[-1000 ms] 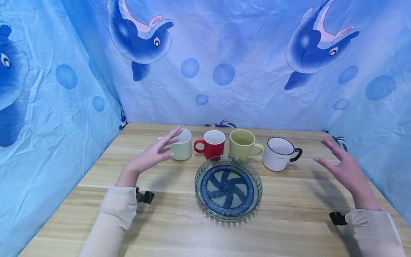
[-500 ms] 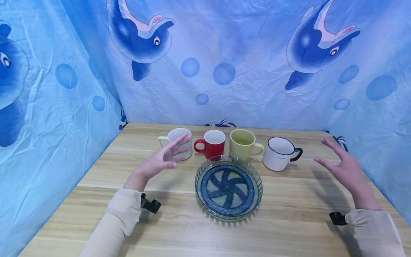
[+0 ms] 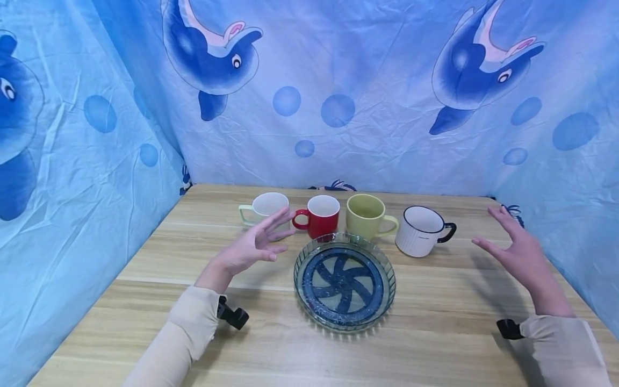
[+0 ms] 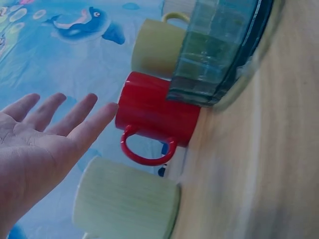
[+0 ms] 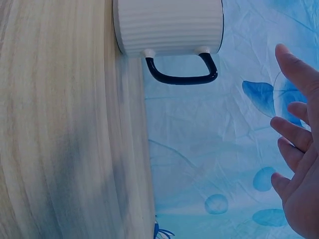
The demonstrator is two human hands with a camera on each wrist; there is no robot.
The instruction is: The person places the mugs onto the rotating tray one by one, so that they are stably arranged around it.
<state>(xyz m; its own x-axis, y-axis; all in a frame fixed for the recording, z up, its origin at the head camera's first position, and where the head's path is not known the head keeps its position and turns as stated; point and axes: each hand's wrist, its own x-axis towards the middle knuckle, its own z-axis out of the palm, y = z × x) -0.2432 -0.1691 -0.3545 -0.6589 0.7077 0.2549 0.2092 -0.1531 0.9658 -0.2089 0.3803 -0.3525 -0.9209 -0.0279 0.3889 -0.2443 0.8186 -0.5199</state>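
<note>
Left hand [image 3: 253, 244] hovers, fingers spread, near pale-green ceramic mug [image 4: 124, 199] toward far edge of wooden surface [image 3: 435, 333]; right hand [image 3: 521, 252], thumb and fingers apart, hovers near right edge beside white ribbed black-handled mug [image 3: 417, 235], round blue-patterned glass dish [image 3: 345, 285] between them.

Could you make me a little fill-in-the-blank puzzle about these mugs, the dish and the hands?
1. The mug directly between the pale green mug and the olive mug is ____.
2. The white mug has a ____ handle.
3. The round dish shows a swirl pattern coloured ____.
4. The left hand and right hand both hold ____.

Missing words: red; black; blue; nothing.
</note>
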